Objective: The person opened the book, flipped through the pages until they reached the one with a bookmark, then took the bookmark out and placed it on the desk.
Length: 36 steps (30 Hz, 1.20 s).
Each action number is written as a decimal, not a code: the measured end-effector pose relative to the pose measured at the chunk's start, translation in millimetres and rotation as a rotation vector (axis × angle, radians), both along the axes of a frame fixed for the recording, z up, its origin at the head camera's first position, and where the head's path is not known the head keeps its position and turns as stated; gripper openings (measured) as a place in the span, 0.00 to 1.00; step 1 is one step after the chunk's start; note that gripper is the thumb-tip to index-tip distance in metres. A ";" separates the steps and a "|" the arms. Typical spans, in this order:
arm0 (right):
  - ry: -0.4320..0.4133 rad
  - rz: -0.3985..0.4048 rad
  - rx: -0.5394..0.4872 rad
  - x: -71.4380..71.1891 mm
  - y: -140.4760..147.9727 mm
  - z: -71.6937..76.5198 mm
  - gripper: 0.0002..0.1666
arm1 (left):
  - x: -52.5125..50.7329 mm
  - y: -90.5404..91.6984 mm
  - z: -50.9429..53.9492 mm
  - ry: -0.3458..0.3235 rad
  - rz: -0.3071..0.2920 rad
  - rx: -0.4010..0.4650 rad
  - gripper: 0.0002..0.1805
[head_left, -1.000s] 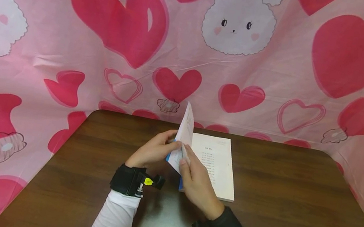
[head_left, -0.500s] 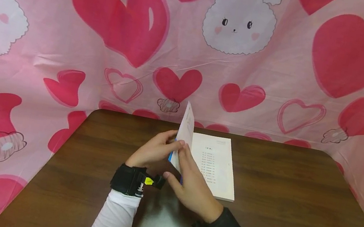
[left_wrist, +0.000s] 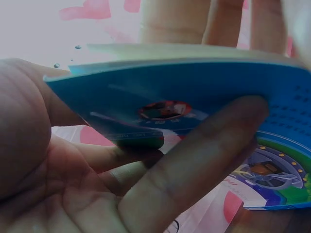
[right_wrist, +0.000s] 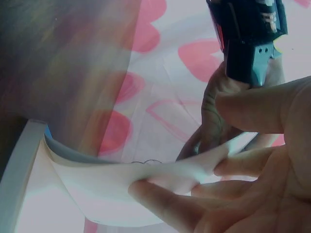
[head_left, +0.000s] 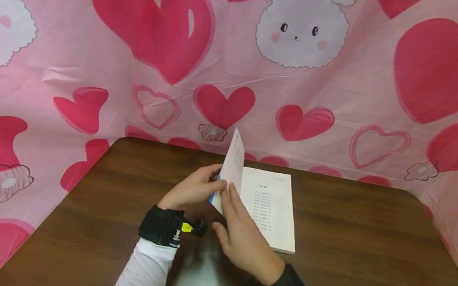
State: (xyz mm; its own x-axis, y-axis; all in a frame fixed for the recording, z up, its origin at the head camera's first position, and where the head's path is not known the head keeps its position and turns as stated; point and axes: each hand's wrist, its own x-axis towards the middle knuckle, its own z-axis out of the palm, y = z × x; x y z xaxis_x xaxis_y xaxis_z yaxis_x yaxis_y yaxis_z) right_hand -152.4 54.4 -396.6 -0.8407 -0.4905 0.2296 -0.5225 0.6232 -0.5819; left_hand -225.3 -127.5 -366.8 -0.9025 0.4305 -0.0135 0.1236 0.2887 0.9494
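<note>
An open book (head_left: 274,222) lies on the table, its right page printed with a short heading and lines of text. The front cover and a page or so stand raised on the left (head_left: 235,162). My left hand (head_left: 190,190) holds this raised part, thumb on the page side and fingers against the blue outer cover (left_wrist: 112,99). My right hand (head_left: 249,238) rests its nearly straight fingers on the inner side of the raised page (right_wrist: 102,189). Its thumb is held apart from the paper. How many leaves are raised cannot be told.
The brown wooden table (head_left: 375,250) extends to both sides of the book. A pink curtain (head_left: 339,91) with hearts and rabbit faces hangs behind and at the sides. Black bands with small cameras (head_left: 161,226) are on both wrists.
My right thumb has come away from the raised page, and its fingers now lie straighter against the paper. More of the printed page shows. My left hand has stayed almost still.
</note>
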 end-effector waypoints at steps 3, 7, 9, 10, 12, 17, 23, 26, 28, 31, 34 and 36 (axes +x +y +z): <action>0.010 0.002 0.006 -1.5 2.6 1.2 0.44 | -0.6 -0.7 -0.8 -0.005 -0.012 0.012 0.29; 0.040 -0.016 0.004 -4.6 5.6 2.1 0.38 | -2.2 -1.5 -1.9 -0.008 -0.023 0.030 0.29; 0.058 -0.031 0.003 -6.8 7.1 1.1 0.35 | -2.7 -1.8 -1.8 -0.007 -0.027 0.033 0.29; 0.065 -0.040 0.005 -8.0 7.8 0.3 0.34 | -2.8 -2.0 -1.7 -0.005 -0.029 0.032 0.29; 0.076 -0.055 0.020 -10.8 9.3 -2.3 0.31 | -2.6 -2.5 -1.3 -0.004 -0.035 0.033 0.29; 0.060 -0.091 0.094 -20.3 14.3 -11.4 0.27 | -2.0 -3.2 -0.8 0.005 -0.042 0.036 0.29; -0.061 -0.196 0.252 -29.5 24.2 -20.1 0.32 | -2.3 -4.3 0.2 0.016 -0.040 0.023 0.28; -0.148 -0.290 0.331 -32.1 28.7 -22.3 0.37 | -2.9 -4.8 0.1 0.016 -0.043 0.021 0.28; -0.182 -0.347 0.379 -33.5 31.3 -24.1 0.39 | -3.4 -5.2 -0.3 0.015 -0.046 0.020 0.28; -0.214 -0.423 0.430 -35.4 34.4 -25.9 0.44 | -3.8 -5.5 -0.5 0.009 -0.044 0.019 0.28; -0.239 -0.473 0.469 -37.2 37.0 -27.1 0.49 | -3.9 -5.3 -0.3 0.005 -0.039 0.016 0.28; -0.260 -0.497 0.482 -37.5 38.1 -26.5 0.53 | -3.3 -5.3 0.6 0.005 -0.040 0.014 0.29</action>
